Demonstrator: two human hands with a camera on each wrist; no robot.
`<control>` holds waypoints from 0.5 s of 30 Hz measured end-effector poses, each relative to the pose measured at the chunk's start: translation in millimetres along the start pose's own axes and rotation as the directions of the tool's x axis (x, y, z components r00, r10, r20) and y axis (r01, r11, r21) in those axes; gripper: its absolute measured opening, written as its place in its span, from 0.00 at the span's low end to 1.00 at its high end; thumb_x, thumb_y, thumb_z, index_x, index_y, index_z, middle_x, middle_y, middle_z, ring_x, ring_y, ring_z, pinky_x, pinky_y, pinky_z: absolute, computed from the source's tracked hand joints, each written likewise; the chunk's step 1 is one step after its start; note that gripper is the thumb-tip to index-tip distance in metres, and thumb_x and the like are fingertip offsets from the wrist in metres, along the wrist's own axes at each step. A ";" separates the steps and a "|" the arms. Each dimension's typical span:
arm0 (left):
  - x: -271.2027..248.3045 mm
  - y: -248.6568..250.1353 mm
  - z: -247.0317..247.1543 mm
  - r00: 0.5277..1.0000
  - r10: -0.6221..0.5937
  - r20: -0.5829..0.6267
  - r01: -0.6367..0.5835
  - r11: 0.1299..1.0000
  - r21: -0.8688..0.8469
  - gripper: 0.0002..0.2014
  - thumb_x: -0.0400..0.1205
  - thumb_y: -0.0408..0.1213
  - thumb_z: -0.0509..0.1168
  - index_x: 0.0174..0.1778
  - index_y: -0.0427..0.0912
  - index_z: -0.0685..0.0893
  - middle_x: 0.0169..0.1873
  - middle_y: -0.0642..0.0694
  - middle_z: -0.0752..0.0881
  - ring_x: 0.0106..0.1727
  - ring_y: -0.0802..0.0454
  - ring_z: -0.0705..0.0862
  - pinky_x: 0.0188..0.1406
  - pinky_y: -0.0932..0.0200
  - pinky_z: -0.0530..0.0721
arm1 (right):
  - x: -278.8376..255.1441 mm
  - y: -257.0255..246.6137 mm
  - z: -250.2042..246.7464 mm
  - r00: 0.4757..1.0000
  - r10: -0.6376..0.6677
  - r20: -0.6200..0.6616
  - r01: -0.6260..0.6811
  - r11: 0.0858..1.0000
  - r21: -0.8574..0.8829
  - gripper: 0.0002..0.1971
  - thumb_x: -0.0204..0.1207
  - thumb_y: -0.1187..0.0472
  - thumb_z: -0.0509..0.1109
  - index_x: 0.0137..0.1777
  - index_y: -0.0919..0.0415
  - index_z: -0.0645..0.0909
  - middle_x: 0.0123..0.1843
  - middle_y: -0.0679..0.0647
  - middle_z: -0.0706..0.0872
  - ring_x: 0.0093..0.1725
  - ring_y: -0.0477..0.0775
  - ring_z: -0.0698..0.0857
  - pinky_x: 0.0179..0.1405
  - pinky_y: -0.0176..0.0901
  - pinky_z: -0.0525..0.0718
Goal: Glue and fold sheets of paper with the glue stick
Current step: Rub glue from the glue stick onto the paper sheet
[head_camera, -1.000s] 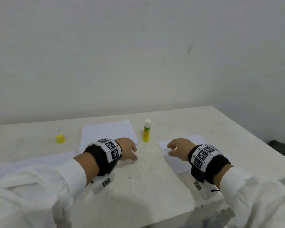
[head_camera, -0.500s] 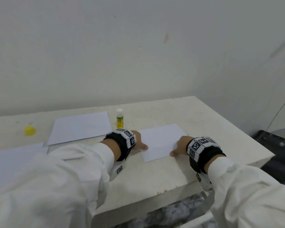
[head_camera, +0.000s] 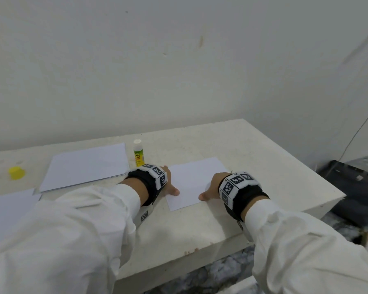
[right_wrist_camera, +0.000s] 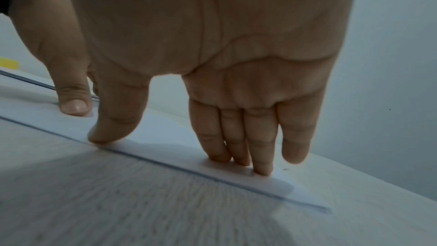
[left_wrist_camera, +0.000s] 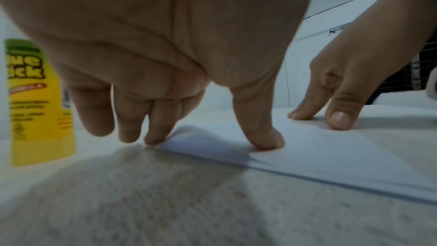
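Evidently pressing is the step in hand: past the uncapped glue stick (head_camera: 138, 154) standing at left, the left hand (head_camera: 168, 181) and right hand (head_camera: 213, 188), fingers straight, flatten a thin folded sheet (head_camera: 194, 181) on the rough pale table (head_camera: 263, 162). Next likely calls for firm creasing.

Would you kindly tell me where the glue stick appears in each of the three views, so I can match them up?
Head: the glue stick stands upright mid-table, just beyond the left hand.
Left wrist: at the far left edge, beside the fingers.
Right wrist: not in view.
Shared landmark: the sheet of paper that both hands press, also seen in the left wrist and right wrist views.
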State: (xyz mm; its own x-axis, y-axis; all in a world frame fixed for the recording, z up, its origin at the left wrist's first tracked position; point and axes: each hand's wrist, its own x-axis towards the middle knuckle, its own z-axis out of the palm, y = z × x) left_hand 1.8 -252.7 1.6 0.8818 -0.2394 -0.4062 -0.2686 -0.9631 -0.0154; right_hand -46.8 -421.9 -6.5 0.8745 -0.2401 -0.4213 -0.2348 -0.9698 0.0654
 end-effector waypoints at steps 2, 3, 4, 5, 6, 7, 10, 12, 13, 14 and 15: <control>-2.0 2.2 -2.1 1.000 0.007 -0.008 -0.007 0.999 -0.052 0.49 0.76 0.59 0.69 0.81 0.33 0.52 0.75 0.37 0.70 0.73 0.38 0.73 0.70 0.47 0.73 | 1.4 -0.1 0.9 1.000 -0.005 -0.009 0.005 1.000 -0.003 0.30 0.65 0.31 0.70 0.51 0.58 0.81 0.47 0.53 0.85 0.50 0.58 0.84 0.53 0.46 0.81; -3.4 4.2 -2.9 1.000 0.019 -0.012 -0.020 0.996 -0.081 0.53 0.75 0.57 0.71 0.83 0.35 0.44 0.77 0.37 0.68 0.74 0.38 0.72 0.71 0.46 0.73 | 1.6 0.0 1.0 1.000 -0.008 -0.006 0.008 1.000 -0.007 0.30 0.64 0.31 0.70 0.52 0.57 0.81 0.46 0.53 0.85 0.49 0.58 0.84 0.52 0.46 0.81; -5.3 6.4 -3.6 0.999 0.034 -0.016 -0.036 0.992 -0.121 0.56 0.74 0.53 0.73 0.83 0.39 0.38 0.77 0.38 0.68 0.73 0.39 0.73 0.70 0.46 0.73 | 1.5 0.2 0.8 1.000 -0.011 -0.004 0.011 1.000 -0.008 0.29 0.64 0.31 0.70 0.51 0.57 0.81 0.46 0.53 0.85 0.50 0.58 0.84 0.53 0.47 0.81; -6.2 8.5 -3.5 0.998 0.049 -0.027 -0.053 0.982 -0.179 0.59 0.74 0.49 0.75 0.83 0.43 0.33 0.77 0.38 0.69 0.72 0.39 0.74 0.69 0.46 0.74 | 1.3 0.6 0.8 1.000 -0.010 -0.004 0.010 1.000 -0.007 0.29 0.65 0.31 0.70 0.49 0.56 0.79 0.48 0.53 0.86 0.51 0.58 0.84 0.54 0.47 0.81; -8.4 10.6 -3.4 0.997 0.054 -0.055 -0.066 0.966 -0.250 0.60 0.73 0.46 0.76 0.82 0.47 0.31 0.76 0.38 0.69 0.71 0.38 0.75 0.67 0.46 0.76 | 0.9 1.1 0.4 1.000 -0.009 -0.004 0.009 1.000 -0.003 0.28 0.65 0.31 0.70 0.48 0.56 0.78 0.51 0.53 0.86 0.53 0.58 0.84 0.55 0.48 0.82; -11.2 11.7 -3.4 0.995 0.036 -0.088 -0.063 0.940 -0.334 0.59 0.73 0.43 0.76 0.82 0.52 0.32 0.75 0.37 0.69 0.70 0.37 0.75 0.66 0.45 0.78 | -0.1 1.5 -0.2 1.000 -0.010 -0.007 0.010 1.000 -0.002 0.27 0.65 0.31 0.70 0.48 0.55 0.77 0.53 0.54 0.87 0.54 0.58 0.85 0.56 0.49 0.82; -18.5 9.2 -2.0 0.990 -0.085 -0.113 -0.023 0.689 -0.724 0.49 0.74 0.32 0.74 0.84 0.57 0.50 0.68 0.35 0.71 0.61 0.35 0.79 0.55 0.43 0.85 | -0.2 1.1 -0.2 1.000 -0.023 -0.016 0.024 1.000 0.003 0.28 0.65 0.31 0.70 0.48 0.57 0.79 0.49 0.54 0.87 0.53 0.59 0.85 0.58 0.49 0.82; -25.4 3.4 0.8 0.998 -0.062 0.004 0.032 0.454 -0.890 0.32 0.77 0.24 0.69 0.76 0.49 0.69 0.53 0.36 0.79 0.42 0.42 0.83 0.43 0.45 0.88 | -1.2 1.0 -0.8 0.999 -0.024 -0.028 0.025 0.999 0.025 0.26 0.66 0.33 0.71 0.41 0.58 0.78 0.39 0.52 0.84 0.47 0.58 0.85 0.53 0.47 0.82; -30.0 1.6 2.8 0.997 -0.022 0.072 0.074 0.419 -0.905 0.23 0.79 0.23 0.66 0.69 0.45 0.75 0.45 0.37 0.80 0.34 0.45 0.81 0.40 0.49 0.87 | -2.6 1.6 -1.7 0.999 -0.026 -0.046 0.028 0.998 0.049 0.24 0.67 0.35 0.71 0.36 0.58 0.76 0.35 0.51 0.81 0.45 0.58 0.84 0.50 0.45 0.81; -34.3 0.3 4.4 0.992 0.000 0.125 0.113 0.421 -0.900 0.17 0.81 0.23 0.65 0.63 0.43 0.80 0.40 0.38 0.80 0.31 0.48 0.80 0.39 0.52 0.87 | -3.9 2.3 -3.4 0.998 -0.018 -0.059 0.023 0.997 0.074 0.22 0.70 0.39 0.72 0.34 0.58 0.74 0.34 0.51 0.79 0.44 0.57 0.83 0.47 0.44 0.80; -37.2 -0.4 5.7 0.989 0.002 0.149 0.134 0.422 -0.896 0.14 0.81 0.23 0.65 0.60 0.41 0.82 0.38 0.40 0.80 0.30 0.49 0.79 0.40 0.54 0.87 | -5.6 3.5 -5.2 0.998 -0.020 -0.066 0.026 0.995 0.092 0.20 0.72 0.42 0.71 0.33 0.58 0.73 0.34 0.51 0.80 0.44 0.57 0.82 0.45 0.43 0.78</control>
State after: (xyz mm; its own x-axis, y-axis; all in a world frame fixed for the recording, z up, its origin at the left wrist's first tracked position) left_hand -33.1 -242.6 11.5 0.8137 -0.2201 -0.5380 0.3526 -0.5489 0.7579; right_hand -50.3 -424.1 0.8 0.9051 -0.2232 -0.3619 -0.2502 -0.9678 -0.0289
